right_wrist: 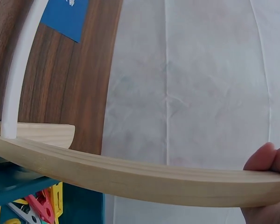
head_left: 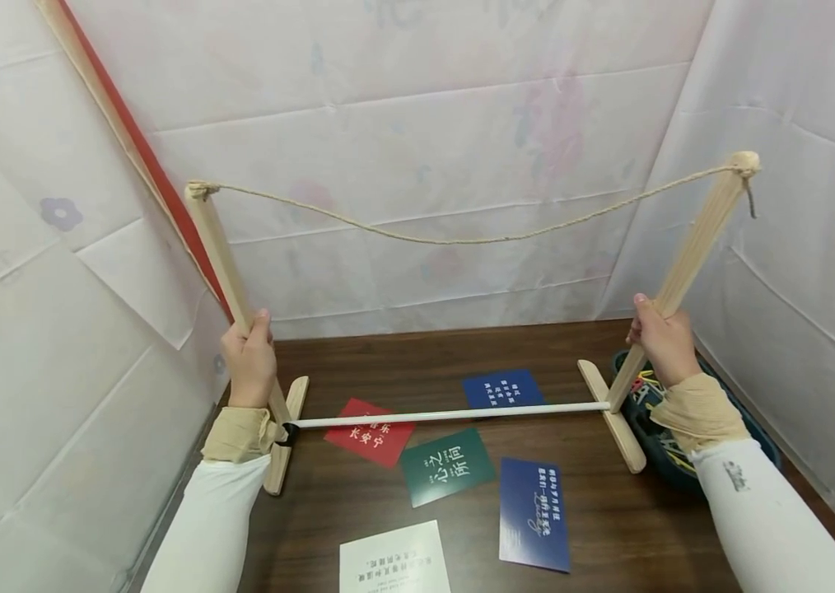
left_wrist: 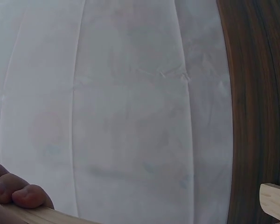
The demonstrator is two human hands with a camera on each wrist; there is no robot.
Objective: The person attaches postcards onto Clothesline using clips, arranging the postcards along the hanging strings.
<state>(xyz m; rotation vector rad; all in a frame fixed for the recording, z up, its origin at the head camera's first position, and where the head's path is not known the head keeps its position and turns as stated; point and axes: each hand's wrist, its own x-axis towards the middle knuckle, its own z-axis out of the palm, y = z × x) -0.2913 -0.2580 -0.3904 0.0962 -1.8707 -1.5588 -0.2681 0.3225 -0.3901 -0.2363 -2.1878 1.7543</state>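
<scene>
A wooden frame stands on the dark table (head_left: 610, 527): two upright posts on flat feet, joined low by a white rod (head_left: 447, 415) and at the top by a sagging twine (head_left: 462, 239). My left hand (head_left: 249, 356) grips the left post (head_left: 217, 247) near its lower part; its fingers (left_wrist: 16, 191) curl over the wood. My right hand (head_left: 660, 338) grips the right post (head_left: 695, 239), which leans outward to the right; the thumb (right_wrist: 266, 161) lies on the post (right_wrist: 130, 175) in the right wrist view.
Several cards lie under and before the rod: a red card (head_left: 369, 432), a green card (head_left: 447, 465), two blue cards (head_left: 534, 512) (head_left: 502, 387) and a white sheet (head_left: 394, 558). A dark blue tray (head_left: 655, 445) with coloured clips (right_wrist: 35, 205) sits at the right post's foot. White cloth walls (head_left: 417, 165) enclose the table.
</scene>
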